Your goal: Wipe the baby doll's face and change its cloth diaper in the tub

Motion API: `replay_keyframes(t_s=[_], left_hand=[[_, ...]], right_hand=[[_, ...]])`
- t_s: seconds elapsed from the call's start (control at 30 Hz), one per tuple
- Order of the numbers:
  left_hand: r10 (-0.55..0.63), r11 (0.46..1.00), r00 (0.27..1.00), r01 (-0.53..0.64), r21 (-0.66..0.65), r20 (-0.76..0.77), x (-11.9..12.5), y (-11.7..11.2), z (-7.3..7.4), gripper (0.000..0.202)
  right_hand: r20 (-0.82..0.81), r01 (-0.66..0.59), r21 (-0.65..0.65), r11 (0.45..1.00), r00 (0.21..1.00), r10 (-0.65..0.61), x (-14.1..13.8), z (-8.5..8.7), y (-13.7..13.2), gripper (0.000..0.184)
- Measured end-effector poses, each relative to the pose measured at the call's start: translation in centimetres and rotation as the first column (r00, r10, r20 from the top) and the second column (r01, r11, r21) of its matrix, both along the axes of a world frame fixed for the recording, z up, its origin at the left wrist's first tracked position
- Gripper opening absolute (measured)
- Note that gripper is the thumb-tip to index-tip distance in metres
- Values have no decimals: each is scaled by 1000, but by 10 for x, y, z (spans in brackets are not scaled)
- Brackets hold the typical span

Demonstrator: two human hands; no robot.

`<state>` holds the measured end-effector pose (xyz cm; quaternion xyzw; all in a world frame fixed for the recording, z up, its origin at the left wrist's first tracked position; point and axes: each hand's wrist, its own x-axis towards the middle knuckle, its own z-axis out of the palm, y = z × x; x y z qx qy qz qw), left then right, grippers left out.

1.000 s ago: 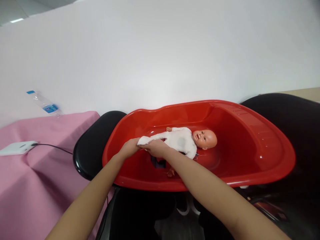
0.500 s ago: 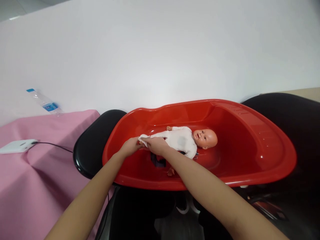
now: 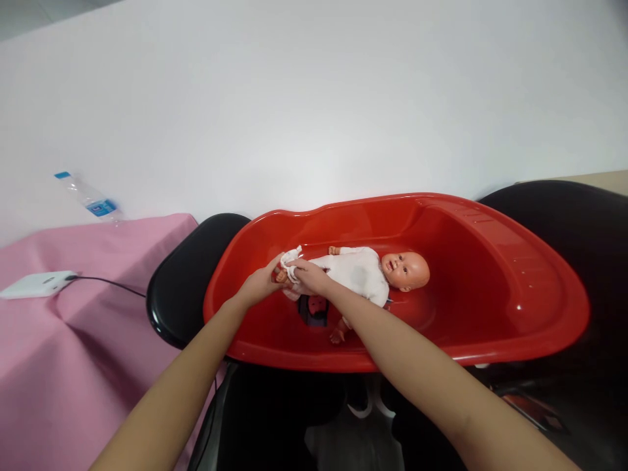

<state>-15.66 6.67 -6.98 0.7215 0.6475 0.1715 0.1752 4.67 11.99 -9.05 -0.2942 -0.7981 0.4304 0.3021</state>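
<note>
White wall (image 3: pixel 314 98), pink tablecloth (image 3: pixel 73 353), black chair (image 3: pixel 179 294)

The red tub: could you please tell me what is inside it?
In the red tub a baby doll lies face up. The left hand and right hand grip bunched white cloth at its feet. The right arm partly covers a dark object.

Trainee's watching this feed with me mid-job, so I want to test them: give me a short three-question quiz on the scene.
1. True or false: the doll lies in the red tub with its head toward the picture's left.
2. Where do the left hand and right hand meet? A) the doll's head B) the foot end of its white suit C) the tub's rim
3. Fill in: the white device with a cable rests on the ___ cloth.
Key: 1 false; 2 B; 3 pink.
</note>
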Motion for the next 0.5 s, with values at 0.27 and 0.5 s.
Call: replay_keyframes(t_s=[0.27,0.5], left_hand=[[-32,999,999,32,10,27,0,1,1,56],[30,999,999,-30,-13,-16,1,0,0,34]], right_hand=[[-304,-57,-464,884,948,-99,-4,4,-3,38],[261,158,-17,987,954,-148,3,-16,-8,59]])
